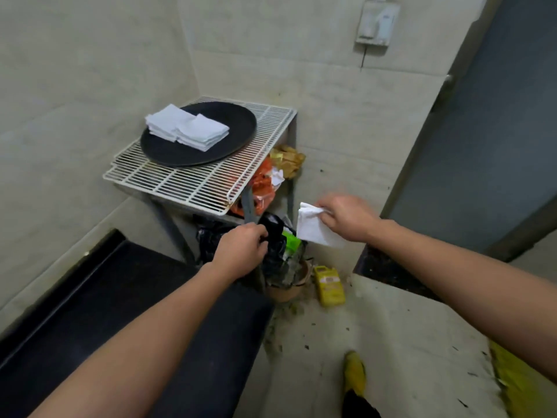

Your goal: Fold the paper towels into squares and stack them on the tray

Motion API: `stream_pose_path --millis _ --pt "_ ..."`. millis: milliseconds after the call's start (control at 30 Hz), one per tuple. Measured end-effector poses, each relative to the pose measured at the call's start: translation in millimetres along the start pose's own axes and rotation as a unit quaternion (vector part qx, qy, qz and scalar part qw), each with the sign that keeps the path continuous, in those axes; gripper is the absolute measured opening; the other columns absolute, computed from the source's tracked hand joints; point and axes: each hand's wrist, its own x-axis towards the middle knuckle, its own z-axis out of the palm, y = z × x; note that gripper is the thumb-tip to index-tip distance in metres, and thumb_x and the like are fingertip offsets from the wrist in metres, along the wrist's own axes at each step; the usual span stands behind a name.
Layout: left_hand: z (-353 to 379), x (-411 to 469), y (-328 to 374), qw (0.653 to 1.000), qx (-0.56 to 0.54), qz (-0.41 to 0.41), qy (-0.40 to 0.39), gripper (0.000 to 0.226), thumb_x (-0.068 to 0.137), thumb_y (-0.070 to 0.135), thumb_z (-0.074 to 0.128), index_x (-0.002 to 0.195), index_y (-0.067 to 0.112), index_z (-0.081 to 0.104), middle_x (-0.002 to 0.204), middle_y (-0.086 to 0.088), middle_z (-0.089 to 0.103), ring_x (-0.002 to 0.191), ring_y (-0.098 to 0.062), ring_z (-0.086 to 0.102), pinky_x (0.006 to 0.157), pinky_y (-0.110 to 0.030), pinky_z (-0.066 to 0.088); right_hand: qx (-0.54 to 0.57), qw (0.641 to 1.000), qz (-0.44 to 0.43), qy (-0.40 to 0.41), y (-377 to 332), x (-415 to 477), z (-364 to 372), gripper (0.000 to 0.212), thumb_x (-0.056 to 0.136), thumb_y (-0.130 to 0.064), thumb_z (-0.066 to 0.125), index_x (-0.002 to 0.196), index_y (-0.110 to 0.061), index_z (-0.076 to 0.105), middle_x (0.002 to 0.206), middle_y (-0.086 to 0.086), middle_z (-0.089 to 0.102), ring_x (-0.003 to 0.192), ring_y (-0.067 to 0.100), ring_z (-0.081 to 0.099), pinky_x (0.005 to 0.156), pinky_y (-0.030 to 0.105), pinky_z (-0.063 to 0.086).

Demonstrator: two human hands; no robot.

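Folded towel [313, 230] held in mid-air, near and right of the tray [180, 155].
It is pinched at its top edge by the right grip [346, 218] — light, limp, best taken along the fold; the left grip [241, 248] is curled at a bag [272, 227] — a hold cannot be told.

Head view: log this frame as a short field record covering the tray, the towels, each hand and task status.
tray: black round tray on a white wire rack
on tray: two stacks of folded towels, side by side
right hand: right hand pinches a folded paper towel in the air, off to the side of the rack
left hand: left hand has its fingers curled at a dark object; grip unclear
status: held towel not yet on the tray
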Motion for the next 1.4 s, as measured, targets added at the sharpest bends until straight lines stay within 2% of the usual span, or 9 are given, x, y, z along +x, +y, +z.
stream_pose_path --millis 133,300,700,800,900,967,1133,1300,1400 --pt "-18 70 0 0.997 0.009 -0.013 0.075 0.017 0.086 0.034 0.056 0.091 0.019 0.063 0.089 -0.001 0.066 0.086 -0.025 0.063 0.067 -0.035 0.049 0.019 0.997 -0.068 0.035 37 64 -21 0.018 0.092 -0.020 0.051 0.105 -0.015 0.063 0.107 0.009 0.063 0.099 0.029 0.057 0.065 0.030 0.028" --pt "-38 140 -16 0.978 0.013 -0.132 0.164 0.016 0.084 0.033 0.058 0.090 0.019 0.066 0.087 0.000 0.069 0.085 -0.025 0.064 0.069 -0.036 0.050 0.034 0.986 -0.158 0.048 69 150 -53 0.022 0.094 -0.026 0.050 0.111 -0.018 0.063 0.109 0.005 0.064 0.097 0.028 0.059 0.070 0.036 0.045" --pt "-69 183 -85 0.920 0.053 -0.338 0.190 0.016 0.088 0.029 0.058 0.101 0.019 0.064 0.096 0.002 0.063 0.086 -0.015 0.060 0.069 -0.029 0.048 0.067 0.956 -0.285 0.017 38 332 -96 0.028 0.093 -0.022 0.053 0.120 -0.026 0.061 0.120 -0.002 0.064 0.104 0.021 0.058 0.077 0.032 0.043" --pt "-80 200 -124 0.887 -0.068 -0.383 0.249 0.023 0.087 0.024 0.064 0.108 0.016 0.065 0.103 0.002 0.065 0.093 -0.015 0.061 0.083 -0.033 0.051 0.076 0.945 -0.318 0.011 8 379 -100 0.027 0.092 -0.022 0.053 0.117 -0.026 0.062 0.118 -0.001 0.064 0.105 0.021 0.057 0.077 0.032 0.043" --pt "-103 228 -162 0.801 -0.307 -0.395 0.329 0.025 0.089 0.009 0.060 0.113 0.009 0.063 0.112 -0.006 0.065 0.103 -0.018 0.061 0.092 -0.032 0.048 0.100 0.935 -0.339 -0.007 -25 422 -103 0.025 0.090 -0.021 0.054 0.114 -0.024 0.063 0.115 -0.001 0.065 0.104 0.021 0.057 0.080 0.034 0.045" --pt "-119 248 -184 0.749 -0.417 -0.387 0.339 0.023 0.090 0.003 0.055 0.109 0.011 0.063 0.115 -0.008 0.065 0.103 -0.020 0.060 0.093 -0.038 0.048 0.120 0.926 -0.357 -0.019 -50 454 -102 0.024 0.089 -0.019 0.056 0.112 -0.022 0.063 0.112 -0.002 0.065 0.102 0.020 0.057 0.080 0.034 0.046" --pt "-142 278 -214 0.695 -0.528 -0.365 0.324 0.025 0.082 0.024 0.047 0.093 0.016 0.067 0.093 0.000 0.069 0.089 -0.016 0.062 0.077 -0.034 0.048 0.181 0.909 -0.369 -0.062 -101 519 -87 0.024 0.083 -0.011 0.056 0.103 -0.018 0.066 0.098 -0.004 0.064 0.094 0.019 0.059 0.080 0.037 0.049" --pt "-125 285 -252 0.729 -0.434 -0.409 0.336 0.003 0.086 0.009 0.065 0.089 0.008 0.066 0.076 -0.004 0.068 0.068 -0.017 0.064 0.065 -0.031 0.049 0.196 0.901 -0.372 -0.104 -130 572 -63 0.024 0.082 -0.010 0.058 0.101 -0.022 0.066 0.097 -0.006 0.063 0.094 0.019 0.061 0.080 0.035 0.050" --pt "-116 286 -263 0.741 -0.390 -0.446 0.316 0.011 0.088 0.004 0.061 0.078 0.003 0.062 0.066 -0.008 0.061 0.056 -0.015 0.060 0.056 -0.027 0.048 0.199 0.902 -0.362 -0.129 -142 597 -47 0.022 0.084 -0.012 0.062 0.103 -0.022 0.065 0.095 -0.004 0.061 0.092 0.019 0.060 0.082 0.035 0.051"
